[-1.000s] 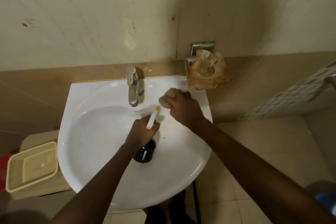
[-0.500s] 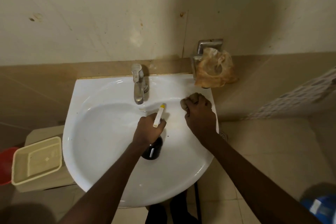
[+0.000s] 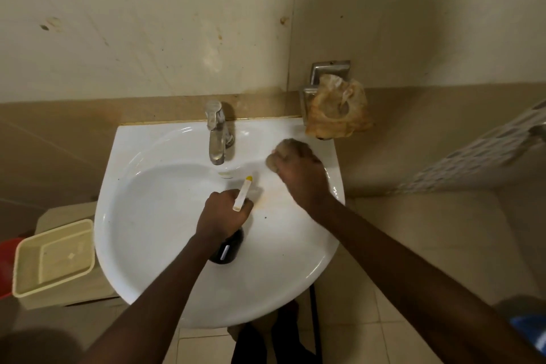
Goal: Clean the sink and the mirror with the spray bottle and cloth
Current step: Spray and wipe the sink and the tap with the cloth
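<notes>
Gripping the dark, rounded bottle [image 3: 227,248] by its neck, your left hand [image 3: 223,213] curls tight round it above the middle of the sink [image 3: 141,216], with the slim white nozzle [image 3: 242,193], yellow at its tip, slanting up out of your fist toward the tap [image 3: 216,133]. Your right hand [image 3: 301,176] is bunched round a crumpled beige cloth [image 3: 279,154], pressing that wad on the sink's flat back-right ledge, just beside the tap. That sink is glossy white ceramic, a smooth rounded bowl with a faint brownish smear below your right wrist. Its tap is a polished metal column. On the wall behind the right corner a metal holder [image 3: 328,71] carries a wrinkled, stained rag [image 3: 336,111]. Left of the sink lies a cream plastic tub [image 3: 53,257], rectangular with rounded corners.
</notes>
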